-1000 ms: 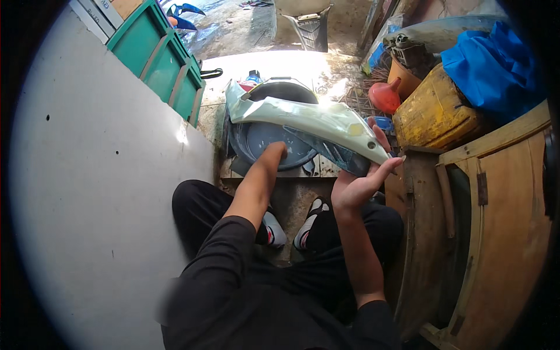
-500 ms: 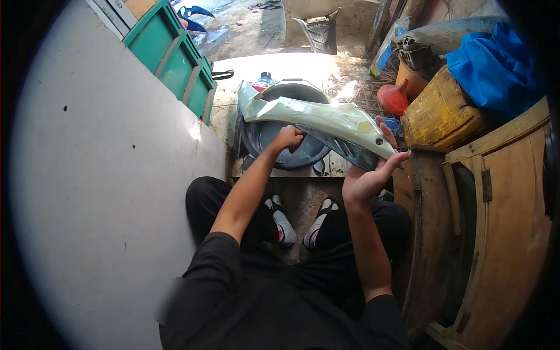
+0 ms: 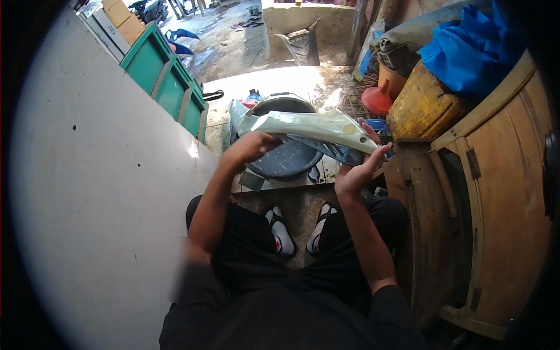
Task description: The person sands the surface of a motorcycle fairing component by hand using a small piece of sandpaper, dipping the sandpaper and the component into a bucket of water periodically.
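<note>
A long, pale greenish-white motorcycle body panel [image 3: 309, 123] with a dark lower strip lies slanted over a dark round basin [image 3: 286, 166]. My right hand [image 3: 359, 172] cradles its right end from below, thumb on the near side and fingers behind. Close to the panel's lower left edge is my left hand [image 3: 251, 147], its fingers curled together. What they hold, if anything, is hidden, and I cannot tell whether they touch the panel. The basin has liquid in it, partly covered by the panel. Beside its near left side lies a dark square piece [image 3: 252, 181].
A white board wall [image 3: 116, 175] closes in the left, with green crates [image 3: 169, 81] beyond it. To the right stand a wooden cabinet [image 3: 501, 192], a yellow jerrycan [image 3: 426, 105], a red funnel [image 3: 378, 99] and a blue sheet [image 3: 472, 55]. Black-strapped sandals [image 3: 280, 233] are on my feet.
My left hand has shifted left along the panel, away from the dark strip's middle. My right hand keeps hold of the panel's end. The whole view has tilted slightly.
</note>
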Available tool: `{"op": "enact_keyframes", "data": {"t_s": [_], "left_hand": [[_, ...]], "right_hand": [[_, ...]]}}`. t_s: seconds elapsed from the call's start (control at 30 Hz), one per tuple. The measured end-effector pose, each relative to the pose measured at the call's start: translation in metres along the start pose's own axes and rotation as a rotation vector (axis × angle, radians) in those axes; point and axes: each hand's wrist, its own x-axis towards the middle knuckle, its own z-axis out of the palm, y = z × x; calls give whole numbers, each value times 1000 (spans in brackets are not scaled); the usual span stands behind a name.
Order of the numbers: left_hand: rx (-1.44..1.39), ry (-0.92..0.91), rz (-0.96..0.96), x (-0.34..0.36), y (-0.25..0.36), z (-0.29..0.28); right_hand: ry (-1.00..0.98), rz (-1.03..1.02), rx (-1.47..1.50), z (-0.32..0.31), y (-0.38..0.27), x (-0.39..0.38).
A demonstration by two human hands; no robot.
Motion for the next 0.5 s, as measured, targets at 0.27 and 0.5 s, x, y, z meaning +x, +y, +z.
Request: {"op": "enact_keyframes", "data": {"t_s": [0.27,0.5], "left_hand": [[-106,212,19,-20,79,-47],[223,458,608,18,116,27]], "right_hand": [[-2,22,-18,-5,-1,0],[33,10,-6,-5,1,2]]}}
